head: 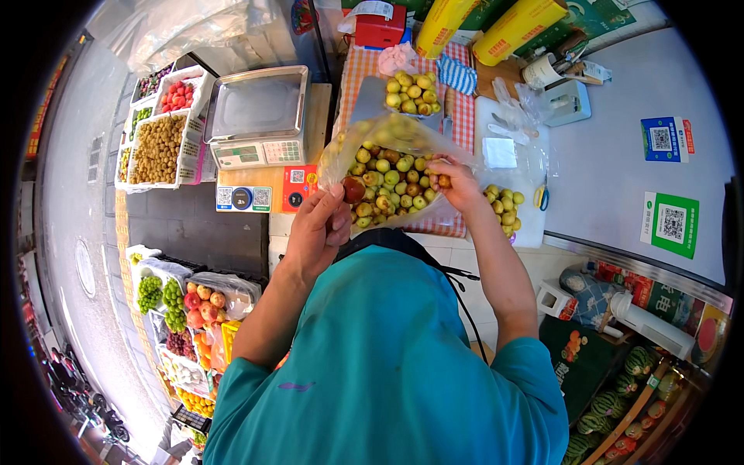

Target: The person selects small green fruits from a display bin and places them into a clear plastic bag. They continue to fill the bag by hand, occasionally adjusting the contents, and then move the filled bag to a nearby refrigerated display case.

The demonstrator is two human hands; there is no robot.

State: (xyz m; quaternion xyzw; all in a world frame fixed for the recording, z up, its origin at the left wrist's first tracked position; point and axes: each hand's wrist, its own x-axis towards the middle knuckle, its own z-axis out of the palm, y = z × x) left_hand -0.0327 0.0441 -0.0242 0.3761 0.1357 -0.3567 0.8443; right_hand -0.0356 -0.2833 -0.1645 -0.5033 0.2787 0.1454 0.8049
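Note:
In front of me a wide-mouthed clear plastic bag (332, 165) lies spread on the counter, with many green and brown-patched jujubes (398, 189) inside. My left hand (319, 226) is at the bag's near-left rim, and a dark red-brown jujube (353, 189) sits at its thumb and fingertips. Over the bag's right side, my right hand (456, 181) has a smaller brownish jujube (444, 181) in its fingers. Beyond the bag stands a heap of yellow-green jujubes (411, 93). Another pile of jujubes (504, 206) lies right of my right forearm.
A weighing scale (258, 116) stands left on a wooden surface. Right lies a white cutting board (529, 224) with scissors (542, 196). Yellow film rolls (517, 30) and a red printer (381, 28) are at the back. Fruit crates (160, 151) line the left; watermelons (604, 404) are lower right.

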